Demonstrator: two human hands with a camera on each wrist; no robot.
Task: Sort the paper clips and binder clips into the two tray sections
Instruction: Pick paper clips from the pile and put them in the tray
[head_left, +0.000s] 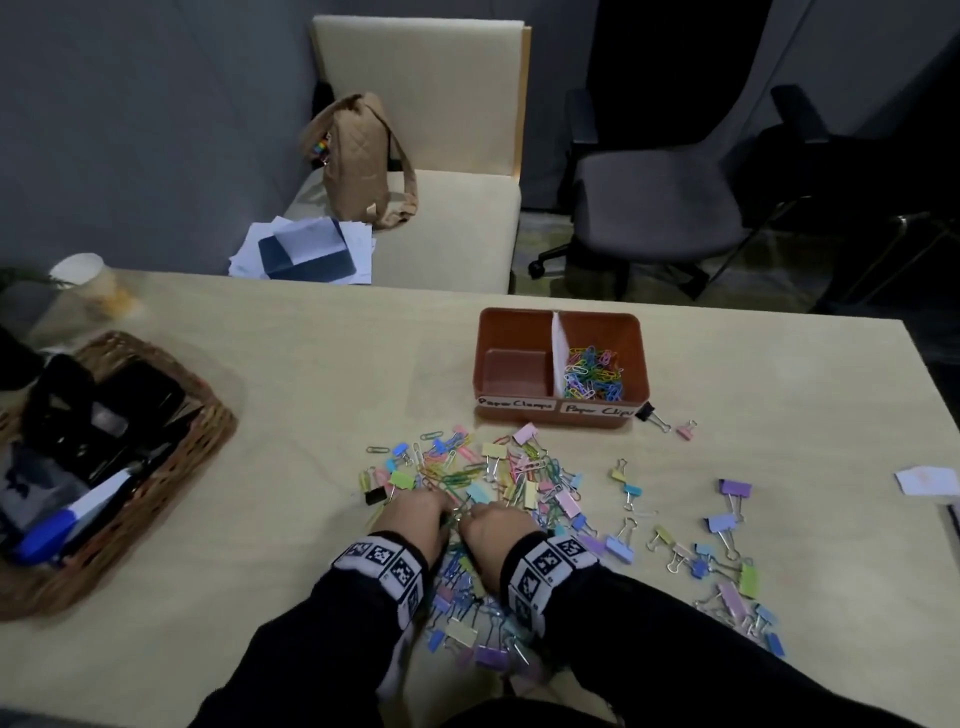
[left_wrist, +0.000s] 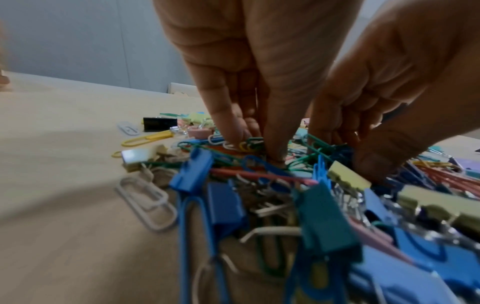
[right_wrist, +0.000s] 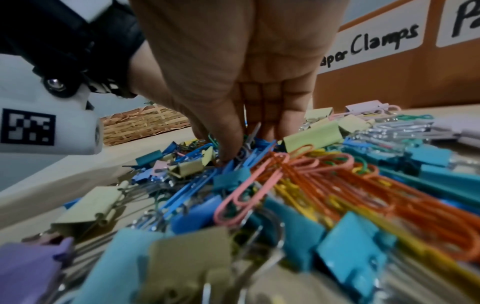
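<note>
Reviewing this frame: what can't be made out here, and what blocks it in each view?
- Head view: fingertips of the left hand and right hand are buried in the clip pile; what they pinch is hidden.
- Right wrist view: the tray is cut off by the edge; its second label is unreadable.
- Left wrist view: near clips blurred.

Black sleeves (head_left: 322, 639) — white wristbands (head_left: 382, 564) bearing black square markers.
</note>
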